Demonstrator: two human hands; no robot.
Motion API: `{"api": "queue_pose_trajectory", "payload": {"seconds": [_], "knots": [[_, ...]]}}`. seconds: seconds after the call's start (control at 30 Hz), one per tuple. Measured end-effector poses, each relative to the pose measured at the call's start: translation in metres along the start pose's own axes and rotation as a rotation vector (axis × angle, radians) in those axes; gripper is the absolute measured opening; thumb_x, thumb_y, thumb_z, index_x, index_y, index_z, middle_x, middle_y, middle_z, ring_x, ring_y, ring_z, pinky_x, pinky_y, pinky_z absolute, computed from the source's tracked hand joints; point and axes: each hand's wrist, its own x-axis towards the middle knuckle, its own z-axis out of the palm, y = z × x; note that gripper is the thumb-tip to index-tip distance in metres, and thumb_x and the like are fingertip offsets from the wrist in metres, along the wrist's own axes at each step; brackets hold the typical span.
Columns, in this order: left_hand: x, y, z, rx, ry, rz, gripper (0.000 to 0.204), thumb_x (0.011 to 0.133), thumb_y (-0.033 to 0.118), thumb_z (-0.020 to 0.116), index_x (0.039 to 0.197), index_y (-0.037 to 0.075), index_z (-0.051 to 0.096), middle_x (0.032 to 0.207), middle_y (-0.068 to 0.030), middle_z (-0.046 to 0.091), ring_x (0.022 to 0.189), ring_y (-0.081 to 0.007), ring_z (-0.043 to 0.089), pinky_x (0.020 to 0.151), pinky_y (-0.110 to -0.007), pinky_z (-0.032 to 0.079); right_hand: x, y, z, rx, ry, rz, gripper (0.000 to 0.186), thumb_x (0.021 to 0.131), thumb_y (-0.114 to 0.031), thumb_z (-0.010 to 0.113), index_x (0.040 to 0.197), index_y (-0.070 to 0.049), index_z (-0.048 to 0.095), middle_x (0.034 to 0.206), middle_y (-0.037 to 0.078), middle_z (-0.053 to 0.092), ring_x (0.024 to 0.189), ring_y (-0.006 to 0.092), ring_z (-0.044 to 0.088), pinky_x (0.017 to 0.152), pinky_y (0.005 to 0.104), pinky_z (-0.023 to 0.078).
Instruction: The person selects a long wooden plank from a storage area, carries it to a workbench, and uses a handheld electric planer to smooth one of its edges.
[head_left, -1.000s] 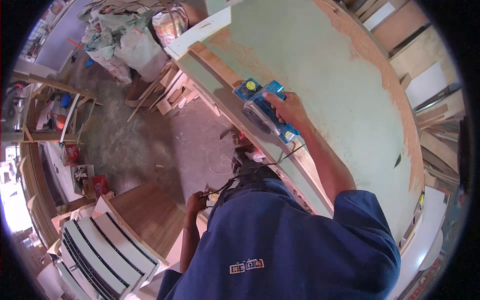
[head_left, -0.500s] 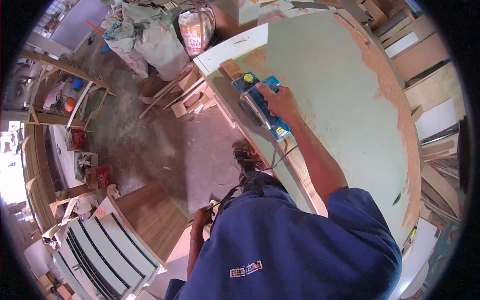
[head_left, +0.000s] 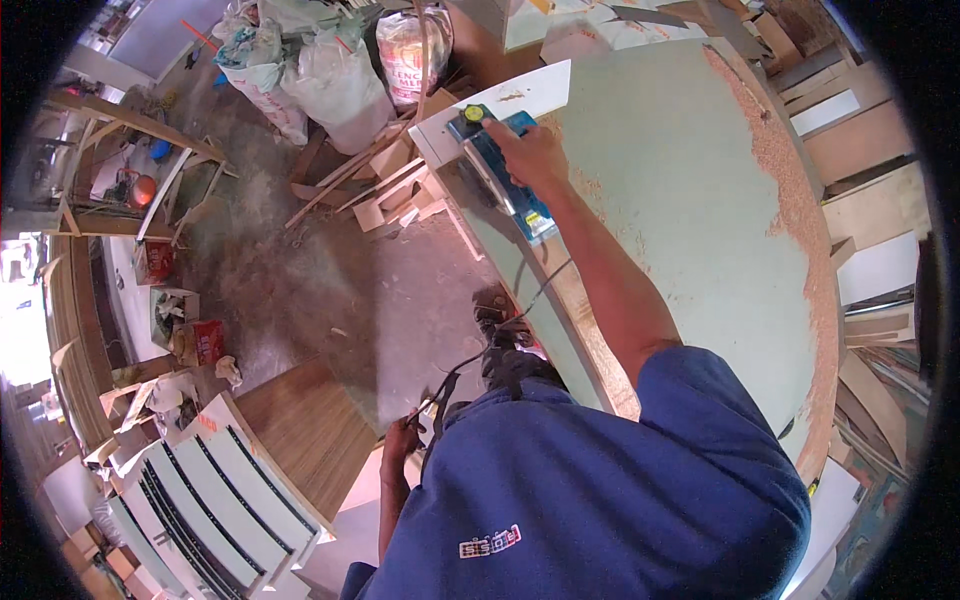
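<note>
A blue electric planer (head_left: 507, 165) sits at the far end of a wooden strip (head_left: 588, 325) along the left edge of the pale green worktop (head_left: 690, 190). My right hand (head_left: 533, 160) is wrapped round its handle, with the arm stretched forward. A black power cord (head_left: 470, 358) runs back from the planer, past my waist. Down at my left side, my left hand (head_left: 403, 437) is closed on the cord; its fingers show only in part. Wood shavings (head_left: 790, 190) lie along the worktop's right side, and some are scattered beside the planer.
A white board (head_left: 540, 92) lies at the worktop's far left corner. Offcuts (head_left: 400, 195) and full sacks (head_left: 340, 90) stand on the floor beyond. White panels with black strips (head_left: 205, 500) and a brown wood-grain board (head_left: 300, 420) are at lower left. Boards (head_left: 850, 130) are stacked at right.
My right hand has pushed the planer forward and slightly left, up to the white board. The cord is drawn out straighter between the planer and my waist. My left hand stays low, holding it.
</note>
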Motion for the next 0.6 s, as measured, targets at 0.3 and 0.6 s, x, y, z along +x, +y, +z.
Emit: {"api": "queue_pose_trajectory", "payload": {"seconds": [0.3,0.6], "knots": [[0.002,-0.002,-0.008,-0.094,-0.059,0.106,0.069,0.107,0.056,0.042,0.087,-0.003,0.071,0.06,-0.0155,0.064,0.05,-0.0233,0.066,0.053,-0.038,0.051,0.028,-0.032,0.01,-0.085,-0.04,-0.054,0.075,0.086,-0.072,0.061,0.069,0.0,0.074,0.057,0.013,0.067,0.063,0.0275,0.073,0.074,0.041,0.058],[-0.003,0.003,-0.039,0.189,-0.026,0.086,0.061,0.104,0.053,0.05,0.088,0.0,0.075,0.057,-0.0094,0.059,0.048,-0.0201,0.056,0.053,-0.037,0.045,-0.034,-0.01,-0.011,-0.022,0.045,-0.105,0.078,0.086,-0.075,0.058,0.071,0.0,0.072,0.057,0.013,0.065,0.058,0.027,0.069,0.069,0.0433,0.056]]}}
